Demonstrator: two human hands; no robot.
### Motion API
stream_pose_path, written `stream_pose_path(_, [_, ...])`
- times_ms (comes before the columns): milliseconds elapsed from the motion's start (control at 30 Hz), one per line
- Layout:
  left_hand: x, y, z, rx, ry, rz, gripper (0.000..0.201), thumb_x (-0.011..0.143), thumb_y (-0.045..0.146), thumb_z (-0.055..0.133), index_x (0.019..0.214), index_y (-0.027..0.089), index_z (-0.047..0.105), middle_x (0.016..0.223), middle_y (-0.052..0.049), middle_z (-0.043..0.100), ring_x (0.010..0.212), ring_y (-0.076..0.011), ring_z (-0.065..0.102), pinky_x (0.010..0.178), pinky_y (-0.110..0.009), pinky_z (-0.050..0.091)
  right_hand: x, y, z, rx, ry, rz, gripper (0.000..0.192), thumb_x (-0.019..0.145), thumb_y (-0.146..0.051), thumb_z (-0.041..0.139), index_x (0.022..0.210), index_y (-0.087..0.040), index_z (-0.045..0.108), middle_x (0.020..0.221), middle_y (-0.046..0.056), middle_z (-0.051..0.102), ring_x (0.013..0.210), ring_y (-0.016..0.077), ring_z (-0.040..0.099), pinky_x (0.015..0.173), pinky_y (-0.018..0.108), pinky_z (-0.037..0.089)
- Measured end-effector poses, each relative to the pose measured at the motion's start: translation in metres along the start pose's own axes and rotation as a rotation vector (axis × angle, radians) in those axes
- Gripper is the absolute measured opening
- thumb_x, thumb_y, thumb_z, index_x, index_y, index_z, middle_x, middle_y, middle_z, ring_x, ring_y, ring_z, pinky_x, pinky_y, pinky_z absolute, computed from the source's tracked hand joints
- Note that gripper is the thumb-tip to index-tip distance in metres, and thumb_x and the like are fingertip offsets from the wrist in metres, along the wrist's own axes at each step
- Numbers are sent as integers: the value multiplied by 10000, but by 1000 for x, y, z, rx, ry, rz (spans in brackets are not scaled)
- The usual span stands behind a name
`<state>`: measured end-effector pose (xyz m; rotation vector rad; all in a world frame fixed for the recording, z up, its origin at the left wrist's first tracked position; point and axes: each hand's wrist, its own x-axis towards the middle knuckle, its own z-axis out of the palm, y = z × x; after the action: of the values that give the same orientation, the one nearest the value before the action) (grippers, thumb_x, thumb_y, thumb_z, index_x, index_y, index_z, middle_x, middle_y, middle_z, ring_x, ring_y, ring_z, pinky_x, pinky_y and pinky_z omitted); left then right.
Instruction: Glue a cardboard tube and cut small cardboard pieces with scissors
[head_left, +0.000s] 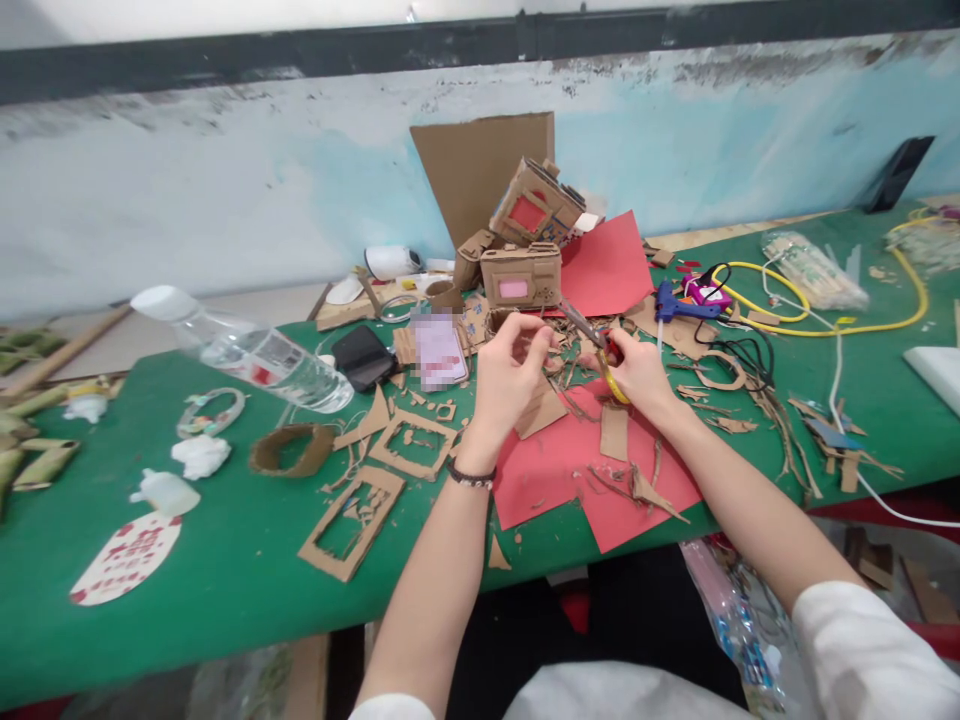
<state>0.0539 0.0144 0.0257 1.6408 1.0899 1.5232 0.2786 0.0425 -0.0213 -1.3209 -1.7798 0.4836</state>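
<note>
My right hand [637, 375] grips a pair of scissors [581, 323] by its red and yellow handles, blades pointing up and left. Facing it, my left hand [514, 370] is closed, thumb and fingertips pinched together; whatever is between them is too small to make out. Below both hands lies red paper [540, 485] carrying a small cardboard rectangle [613, 432] and torn brown scraps. Just beyond the hands stands a cardboard camera model [521, 277] with a pink window. Another cardboard model [536, 203] with a red panel leans behind it.
A tilted water bottle [255, 355], a black object [364, 358], a phone [439, 350], a cardboard ring [291, 450] and cut cardboard frames [352, 525] lie left. A blue glue gun [682, 305], yellow cable [862, 328] and bagged sticks [814, 268] are right. The wall [225, 190] bounds the back.
</note>
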Motion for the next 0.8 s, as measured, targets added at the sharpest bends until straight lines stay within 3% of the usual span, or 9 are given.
stream_pose_path(100, [4,5,-24,77,143,36,290,1034,504,735,991,220,696,935,-29,773,702,-134,735,662,-248,581,5,7,-4,-46,86,37,584,900,-835,671,817,-284,496,646,-23,510,597,184,455,648,315,330])
stream_pose_path(167, [1,4,-47,151,213,4,271,979,449,784,921,203,686,1086,-58,797,730,-129,741,693,-259,589,8,11,-7,-67,120,47,595,907,-846,648,804,-285,476,647,-23,513,597,179,446,645,311,331])
stream_pose_path(267, [-17,-3,-78,313,209,-161,229,906,388,821,871,199,695,825,-28,768,704,-159,713,674,-267,556,10,13,-7,-94,134,41,610,914,-862,613,789,-285,460,650,-15,528,596,179,456,637,307,329])
stream_pose_path(367, [-39,-16,-94,440,95,-255,244,877,393,818,1008,208,727,877,-31,800,791,-199,744,740,-300,579,9,12,-4,-119,108,29,591,932,-847,597,802,-281,491,670,2,570,591,184,484,639,309,333])
stream_pose_path(433, [-48,-25,-96,568,-45,-261,185,930,377,744,1021,217,764,957,-48,837,887,-223,769,854,-337,594,8,11,0,-135,73,20,564,948,-821,605,826,-274,541,694,17,613,599,194,523,645,310,345])
stream_pose_path(533, [-52,-35,-92,792,-168,-199,155,981,311,669,996,227,799,997,-64,843,915,-252,763,895,-375,579,6,8,4,-149,29,12,531,963,-787,622,870,-265,610,720,38,668,637,217,592,660,311,359])
stream_pose_path(667, [-51,-36,-82,1061,-137,-110,291,1066,281,554,1083,191,830,1171,-150,810,1053,-321,754,945,-435,571,5,6,6,-157,7,26,530,968,-785,620,898,-259,643,741,53,701,664,234,627,663,313,358])
stream_pose_path(733, [-51,-32,-74,1098,-116,-62,344,1112,312,511,1200,178,815,1253,-165,803,1146,-338,740,1015,-454,562,5,6,5,-164,14,29,543,966,-800,612,888,-262,633,738,54,694,661,237,621,659,317,346])
stream_pose_path(800, [-53,-27,-64,1103,-172,-26,379,1125,386,545,1345,168,765,1314,-170,802,1215,-349,716,1076,-466,545,6,6,3,-162,27,27,554,965,-812,606,872,-266,618,731,52,684,655,235,612,662,319,345])
